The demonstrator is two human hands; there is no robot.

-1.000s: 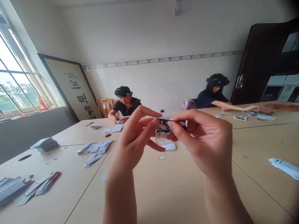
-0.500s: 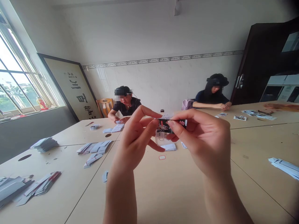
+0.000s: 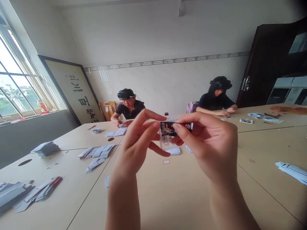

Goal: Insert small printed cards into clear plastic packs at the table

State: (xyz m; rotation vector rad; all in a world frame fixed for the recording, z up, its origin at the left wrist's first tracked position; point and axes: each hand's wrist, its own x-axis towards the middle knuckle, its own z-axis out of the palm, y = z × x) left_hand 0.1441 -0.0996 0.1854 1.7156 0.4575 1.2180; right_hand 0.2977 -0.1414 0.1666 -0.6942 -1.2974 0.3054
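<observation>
A small black packet (image 3: 167, 129) with white and red lettering is held up in front of me, roughly level. My right hand (image 3: 203, 134) pinches its right half, the thumb across the printed front and the fingers behind. At the left end, the thumb and forefinger of my left hand (image 3: 141, 134) touch the packet's edge and upper corner; its lower fingers are stretched below. Directly under the black part shows a clear plastic piece (image 3: 165, 144) with thin curved shapes; whether it belongs to the packet I cannot tell.
Piles of folded white papers (image 3: 48, 191) lie on the table (image 3: 172, 198) at the left, with another stack (image 3: 291, 172) at the right. A small red-edged label (image 3: 166, 162) lies below my hands. Two people (image 3: 130, 105) sit across the table, working with small papers.
My left thumb and fingers have shifted slightly left, uncovering more of the packet's printed left end. Across the table, the person at the right has spread their hands apart.
</observation>
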